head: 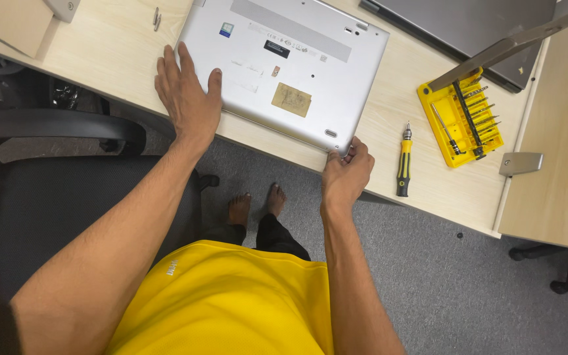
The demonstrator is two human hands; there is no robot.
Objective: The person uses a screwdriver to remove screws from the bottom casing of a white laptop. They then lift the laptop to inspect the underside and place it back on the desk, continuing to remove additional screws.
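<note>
A silver laptop (284,59) lies upside down on the light wooden desk (119,46), its base panel facing up. My left hand (185,95) rests flat on the laptop's near left corner, fingers spread. My right hand (346,174) pinches the laptop's near right corner at the desk edge, fingers curled around it. A yellow and black screwdriver (403,161) lies on the desk just right of my right hand.
A yellow tray of screwdriver bits (461,118) sits at the right. Another grey laptop (474,26) lies at the back right. A black office chair (67,184) stands at the left. A small metal piece (156,18) lies near the back left.
</note>
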